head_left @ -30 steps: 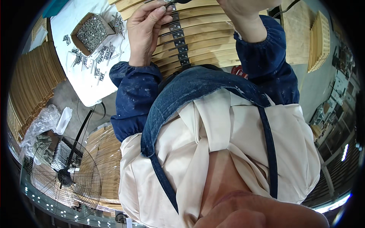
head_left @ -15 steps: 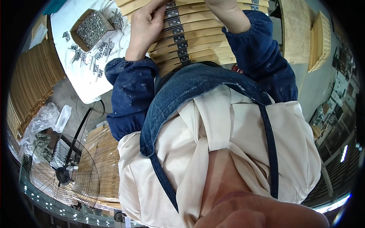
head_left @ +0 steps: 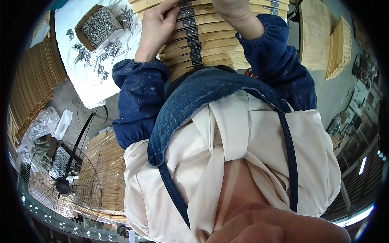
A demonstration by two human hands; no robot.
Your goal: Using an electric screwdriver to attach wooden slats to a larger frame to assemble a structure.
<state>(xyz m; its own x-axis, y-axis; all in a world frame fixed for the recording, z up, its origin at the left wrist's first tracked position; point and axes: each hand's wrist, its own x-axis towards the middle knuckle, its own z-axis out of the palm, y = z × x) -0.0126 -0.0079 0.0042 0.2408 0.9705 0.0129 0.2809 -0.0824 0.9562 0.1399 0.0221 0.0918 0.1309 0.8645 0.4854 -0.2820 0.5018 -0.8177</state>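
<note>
In front of my body lies a row of pale wooden strips (head_left: 221, 44), side by side, with a line of dark metal hinges (head_left: 190, 31) across them. My left hand (head_left: 158, 25) rests on the strips left of that line. Its thumb and forefinger are bent together at a hinge by the upper edge; their tips are partly cut off. To the right of the hinges, my right hand (head_left: 231, 9) is held above the strips with its fingers curled. The frame's upper edge cuts it off, hiding whatever it grips.
On a white table (head_left: 87, 87) at left stand a cardboard box of screws (head_left: 97, 27) and loose hinges (head_left: 111, 49). A floor fan (head_left: 63, 185) and stacked wooden slats (head_left: 38, 77) are farther left. A wooden board (head_left: 318, 36) lies at right, near a dark curved cord (head_left: 298, 9).
My right hand has shifted slightly left and up, and less of it shows. A dark cord has come into view at the upper right. My left hand stays by the hinges.
</note>
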